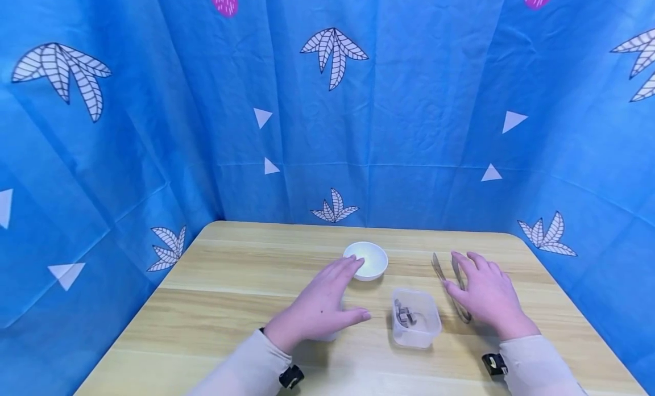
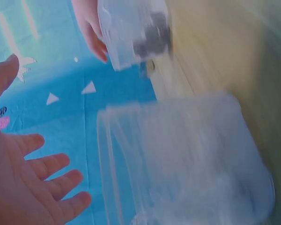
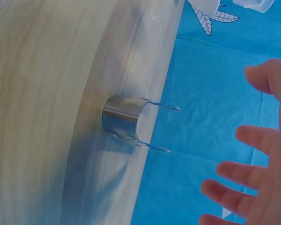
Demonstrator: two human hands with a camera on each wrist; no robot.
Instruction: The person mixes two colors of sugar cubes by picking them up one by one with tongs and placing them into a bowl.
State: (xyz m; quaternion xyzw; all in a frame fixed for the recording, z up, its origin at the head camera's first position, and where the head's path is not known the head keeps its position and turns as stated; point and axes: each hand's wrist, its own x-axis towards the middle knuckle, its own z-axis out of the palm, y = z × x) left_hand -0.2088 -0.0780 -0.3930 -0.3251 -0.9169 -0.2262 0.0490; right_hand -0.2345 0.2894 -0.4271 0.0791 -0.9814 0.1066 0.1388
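Note:
My left hand [image 1: 322,305] hovers over the table with fingers extended and thumb spread, holding nothing. Below it a clear plastic container [image 2: 187,154] shows large in the left wrist view; in the head view the hand hides most of it. Between my hands stands a second clear container [image 1: 417,340] with several small metallic grey pieces [image 1: 404,316] inside. My right hand [image 1: 488,291], fingers spread, is above and beside a pair of metal tongs [image 3: 122,115] lying on the table. The right wrist view shows a gap between that hand and the tongs.
A white bowl [image 1: 373,259] sits behind the containers, partly overlapped by my left fingertips in the head view. The wooden table [image 1: 230,294] is bounded at the back and sides by blue patterned curtains [image 1: 419,112].

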